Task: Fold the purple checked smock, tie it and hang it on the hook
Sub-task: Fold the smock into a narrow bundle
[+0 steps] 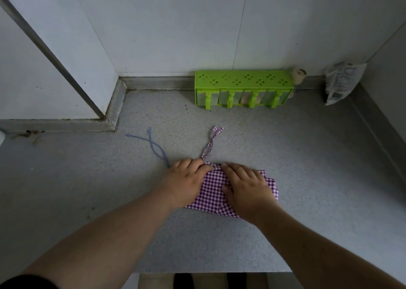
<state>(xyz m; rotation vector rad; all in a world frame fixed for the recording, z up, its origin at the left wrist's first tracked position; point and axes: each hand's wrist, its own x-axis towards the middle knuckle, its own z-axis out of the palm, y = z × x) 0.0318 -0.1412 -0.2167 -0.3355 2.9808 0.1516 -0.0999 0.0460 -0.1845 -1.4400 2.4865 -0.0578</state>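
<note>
The purple checked smock [212,190] lies folded into a small flat packet on the grey counter [307,157], in the middle of the view. My left hand [184,180] rests on its left edge, fingers curled at the far corner. My right hand [246,185] lies flat on top of it, pressing it down. Two checked ties [212,142] run from the far corner away from me. Two thin blue-purple strings [153,146] trail off to the left. No hook is in view.
A green spice rack [241,86] with several clear boxes stands against the back wall. A small brown object [297,75] sits at its right end, and a plastic packet [340,82] leans in the right corner. A white wall pillar [55,69] juts out at the left.
</note>
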